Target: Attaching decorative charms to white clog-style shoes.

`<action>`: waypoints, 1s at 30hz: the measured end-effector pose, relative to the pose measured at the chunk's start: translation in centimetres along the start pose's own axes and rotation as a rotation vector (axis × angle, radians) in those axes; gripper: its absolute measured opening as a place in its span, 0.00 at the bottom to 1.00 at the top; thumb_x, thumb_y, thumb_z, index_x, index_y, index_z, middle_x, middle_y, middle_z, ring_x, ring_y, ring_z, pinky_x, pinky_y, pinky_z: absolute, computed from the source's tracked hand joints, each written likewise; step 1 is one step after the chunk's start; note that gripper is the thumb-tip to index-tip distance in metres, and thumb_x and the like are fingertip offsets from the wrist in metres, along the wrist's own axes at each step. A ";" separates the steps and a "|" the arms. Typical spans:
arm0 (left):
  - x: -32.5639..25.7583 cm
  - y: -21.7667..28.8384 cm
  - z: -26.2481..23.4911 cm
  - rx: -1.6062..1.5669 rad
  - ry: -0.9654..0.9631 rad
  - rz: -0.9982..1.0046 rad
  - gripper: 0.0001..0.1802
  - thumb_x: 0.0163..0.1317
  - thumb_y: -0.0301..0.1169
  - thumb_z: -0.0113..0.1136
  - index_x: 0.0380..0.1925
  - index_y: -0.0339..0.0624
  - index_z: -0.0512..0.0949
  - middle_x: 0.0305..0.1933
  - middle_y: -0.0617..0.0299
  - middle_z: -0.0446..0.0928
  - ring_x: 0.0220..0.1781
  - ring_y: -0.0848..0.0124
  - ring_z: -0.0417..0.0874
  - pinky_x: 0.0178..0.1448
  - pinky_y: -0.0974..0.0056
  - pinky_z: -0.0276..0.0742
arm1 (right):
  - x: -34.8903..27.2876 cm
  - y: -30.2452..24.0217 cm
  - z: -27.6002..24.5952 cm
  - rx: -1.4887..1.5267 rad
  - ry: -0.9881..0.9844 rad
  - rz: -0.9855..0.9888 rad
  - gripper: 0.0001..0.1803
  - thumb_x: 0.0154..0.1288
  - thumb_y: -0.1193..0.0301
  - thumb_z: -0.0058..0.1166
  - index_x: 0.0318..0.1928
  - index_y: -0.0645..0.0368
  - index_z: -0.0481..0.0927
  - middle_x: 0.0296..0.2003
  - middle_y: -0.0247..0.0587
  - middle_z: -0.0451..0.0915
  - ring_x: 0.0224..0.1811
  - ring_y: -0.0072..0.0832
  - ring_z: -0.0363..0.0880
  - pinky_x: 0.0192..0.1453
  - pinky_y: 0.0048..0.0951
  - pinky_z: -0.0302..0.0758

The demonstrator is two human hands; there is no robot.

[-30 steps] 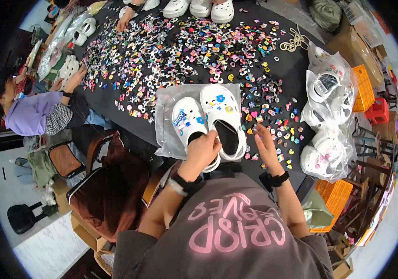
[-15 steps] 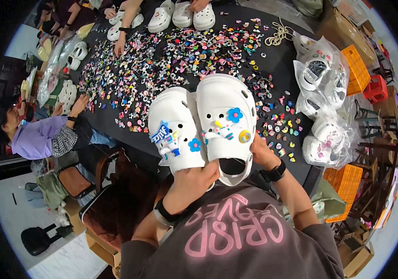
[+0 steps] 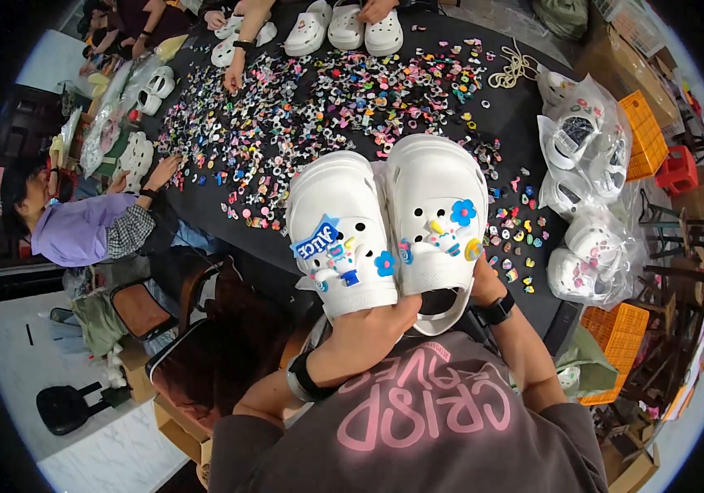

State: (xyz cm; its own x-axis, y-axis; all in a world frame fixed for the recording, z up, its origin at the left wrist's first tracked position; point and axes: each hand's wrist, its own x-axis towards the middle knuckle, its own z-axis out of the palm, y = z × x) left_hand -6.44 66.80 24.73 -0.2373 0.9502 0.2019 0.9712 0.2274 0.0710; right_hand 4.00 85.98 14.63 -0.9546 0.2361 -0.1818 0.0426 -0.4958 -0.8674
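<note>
I hold a pair of white foam clogs side by side above the table's near edge, toes pointing away from me. My left hand (image 3: 375,330) is closed at the heel end of the left clog (image 3: 334,193), its fingers partly hidden in the opening. My right hand (image 3: 488,284) grips the outer side of the right clog (image 3: 432,177); the shoe covers some of its fingers. On the left clog sit a blue star-shaped charm (image 3: 316,238) and a blue flower charm (image 3: 385,263). The right one carries another blue flower (image 3: 463,213) and a round yellow charm (image 3: 473,249).
Loose colourful charms (image 3: 286,115) cover much of the black table (image 3: 516,107). Plastic-bagged clogs (image 3: 586,148) lie along the right edge, near a coil of cord (image 3: 514,67) and orange crates (image 3: 643,135). Other people work at the far side and left, including one in a purple top (image 3: 76,226).
The clogs and both hands have shifted right, and the pair is turned slightly. The whole view has also moved a little. Both hands keep their hold.
</note>
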 end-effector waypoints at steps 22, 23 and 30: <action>-0.4 0.1 -0.1 -0.054 -0.067 -0.005 0.09 0.54 0.38 0.58 0.34 0.51 0.73 0.20 0.61 0.71 0.25 0.66 0.78 0.28 0.63 0.72 | -0.4 2.5 -1.7 0.433 -0.056 0.073 0.27 0.70 0.68 0.43 0.67 0.61 0.58 0.63 0.43 0.67 0.63 0.30 0.68 0.65 0.33 0.67; 0.0 0.1 -0.5 -0.071 -0.073 -0.010 0.09 0.54 0.37 0.58 0.33 0.51 0.72 0.18 0.63 0.70 0.22 0.67 0.77 0.26 0.65 0.71 | -0.4 2.7 -1.6 0.481 -0.069 0.046 0.27 0.71 0.68 0.42 0.67 0.61 0.58 0.63 0.43 0.67 0.63 0.30 0.68 0.65 0.34 0.67; 0.7 0.2 -1.1 -0.184 -0.045 -0.054 0.06 0.55 0.33 0.56 0.32 0.50 0.72 0.14 0.65 0.68 0.16 0.71 0.77 0.18 0.68 0.69 | -0.5 4.1 -2.6 0.518 -0.018 0.076 0.27 0.71 0.68 0.41 0.67 0.62 0.57 0.63 0.44 0.67 0.63 0.33 0.68 0.66 0.35 0.66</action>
State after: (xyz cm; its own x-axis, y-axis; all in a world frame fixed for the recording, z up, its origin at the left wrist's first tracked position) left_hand -6.41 67.31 25.96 -0.2838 0.9472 0.1494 0.9357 0.2395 0.2590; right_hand 5.45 85.98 9.93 -0.9597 0.1713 -0.2229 -0.0355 -0.8604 -0.5083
